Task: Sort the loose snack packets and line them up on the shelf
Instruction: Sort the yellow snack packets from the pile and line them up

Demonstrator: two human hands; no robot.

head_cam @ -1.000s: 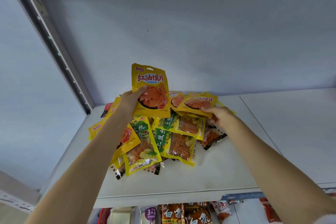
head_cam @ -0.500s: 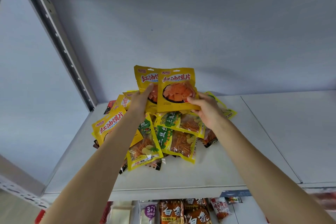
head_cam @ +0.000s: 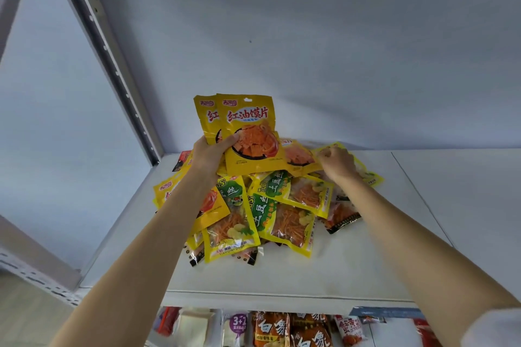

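My left hand [head_cam: 210, 153] holds two yellow packets [head_cam: 248, 132], my right hand [head_cam: 337, 162] pinches another, and the pile [head_cam: 270, 211] is mostly unsorted.

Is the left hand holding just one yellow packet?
No, the left hand grips two yellow packets held upright together, one partly hidden behind the other, above the pile.

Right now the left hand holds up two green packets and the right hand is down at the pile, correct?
Not quite. In the head view the two packets gripped by the left hand are yellow with red lettering, not green; the green-labelled packets lie in the pile on the shelf. The rest stands: the right hand is down at the pile.
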